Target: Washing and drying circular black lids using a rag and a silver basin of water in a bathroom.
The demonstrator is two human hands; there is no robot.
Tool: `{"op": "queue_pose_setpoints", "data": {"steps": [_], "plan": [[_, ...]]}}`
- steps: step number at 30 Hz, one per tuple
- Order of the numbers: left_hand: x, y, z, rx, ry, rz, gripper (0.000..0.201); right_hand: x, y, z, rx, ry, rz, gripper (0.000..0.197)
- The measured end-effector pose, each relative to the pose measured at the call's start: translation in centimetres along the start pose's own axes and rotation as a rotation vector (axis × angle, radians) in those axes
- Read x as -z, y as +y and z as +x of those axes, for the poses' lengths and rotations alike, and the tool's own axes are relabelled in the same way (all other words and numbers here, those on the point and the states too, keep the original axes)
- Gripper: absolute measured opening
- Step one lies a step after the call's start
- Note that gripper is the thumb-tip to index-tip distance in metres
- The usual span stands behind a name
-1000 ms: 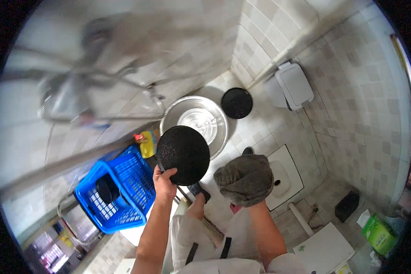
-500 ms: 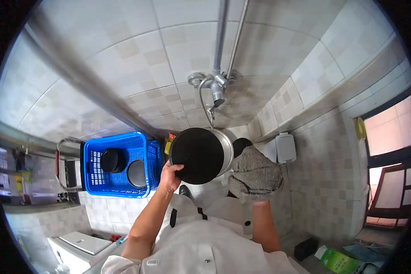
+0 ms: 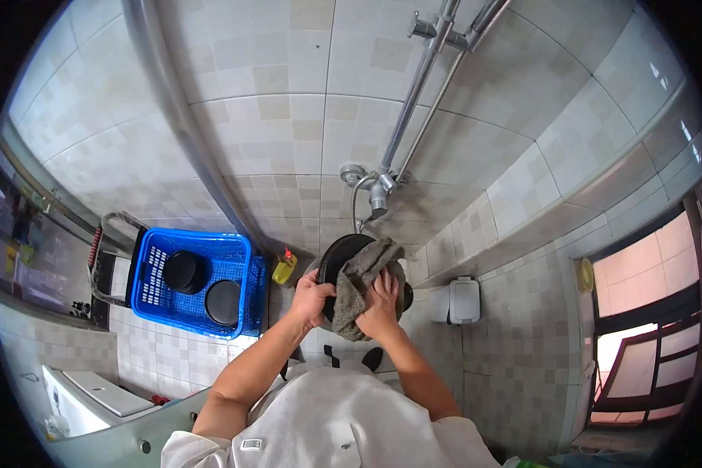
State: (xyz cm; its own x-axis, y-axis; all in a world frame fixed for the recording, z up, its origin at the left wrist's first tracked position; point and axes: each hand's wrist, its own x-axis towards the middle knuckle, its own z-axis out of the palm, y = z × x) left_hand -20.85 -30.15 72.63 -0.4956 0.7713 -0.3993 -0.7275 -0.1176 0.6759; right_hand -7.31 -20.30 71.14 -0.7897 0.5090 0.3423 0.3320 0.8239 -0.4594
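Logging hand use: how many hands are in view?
2: the left hand grips the dark round pan's left edge; the right hand is on the gray cloth.

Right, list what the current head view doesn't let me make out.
All in the head view:
Black disc: face largely covered by the grey cloth.
Right hand: palm hidden against the cloth.
Left hand: fingers partly behind the disc.
Green item: cut off by the lower edge.

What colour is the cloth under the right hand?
The cloth is grey-brown; it shows best in the head view.
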Motion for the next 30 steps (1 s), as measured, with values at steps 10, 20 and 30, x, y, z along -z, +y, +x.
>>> {"op": "queue_pose_setpoints", "data": {"steps": [10,20,30], "plan": [[-2.5,0.0,-1.5,0.032,-0.054,0.011,0.043,0.1,7.3,3.0,-0.493,0.014,0.114,0.058],[-1.7,-0.5,-0.8,0.020,-0.108,0.137,0.040,1.3,0.7,0.8,0.011,0.222,0.263,0.029],[-3.2,1.0,-0.7,-0.145,-0.295,0.484,0.034,4.9,-0.9,6.8,0.308,0.215,0.065,0.027]]}}
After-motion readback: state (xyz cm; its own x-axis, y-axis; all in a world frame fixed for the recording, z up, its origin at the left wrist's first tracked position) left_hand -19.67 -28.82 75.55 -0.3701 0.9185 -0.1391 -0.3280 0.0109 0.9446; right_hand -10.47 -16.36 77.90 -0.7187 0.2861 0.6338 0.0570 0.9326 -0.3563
